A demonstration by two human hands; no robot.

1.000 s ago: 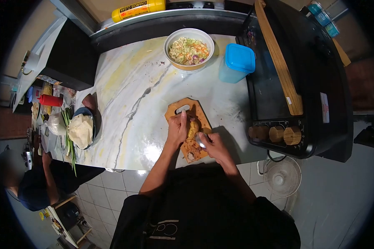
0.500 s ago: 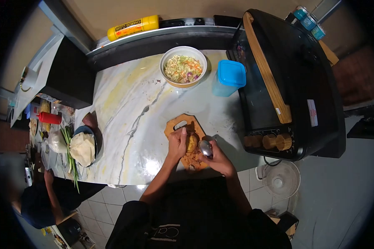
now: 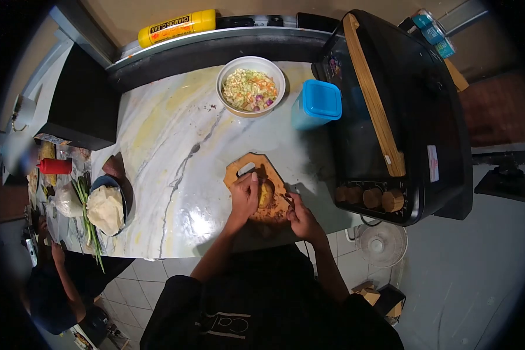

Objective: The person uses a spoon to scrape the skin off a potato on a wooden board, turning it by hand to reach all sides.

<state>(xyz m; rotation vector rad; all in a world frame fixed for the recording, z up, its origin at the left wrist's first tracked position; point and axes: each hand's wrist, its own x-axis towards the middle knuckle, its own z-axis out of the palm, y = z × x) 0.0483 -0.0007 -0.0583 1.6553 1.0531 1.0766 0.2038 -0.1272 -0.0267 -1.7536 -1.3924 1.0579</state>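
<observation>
A partly peeled, yellow-fleshed tuber (image 3: 266,194) rests on a wooden cutting board (image 3: 252,158) with a handle slot. My left hand (image 3: 245,195) is closed around its left side, thumb pointing up. Just right of it, my right hand (image 3: 304,220) is closed on a metal utensil (image 3: 287,199), seen nearly edge-on now; its exact kind I cannot make out. Brown scraps lie scattered on the board around the tuber.
Beyond the board stand a bowl of chopped vegetables (image 3: 251,62) and a blue-lidded container (image 3: 322,99). A black oven (image 3: 431,128) takes up the right side. At left are a bowl of pale sheets (image 3: 105,211), green onions (image 3: 87,224) and another person's arm (image 3: 67,280).
The utensil has turned, so its shiny rounded face no longer shows. My right hand has shifted slightly away from the tuber. The whole view has tilted slightly.
</observation>
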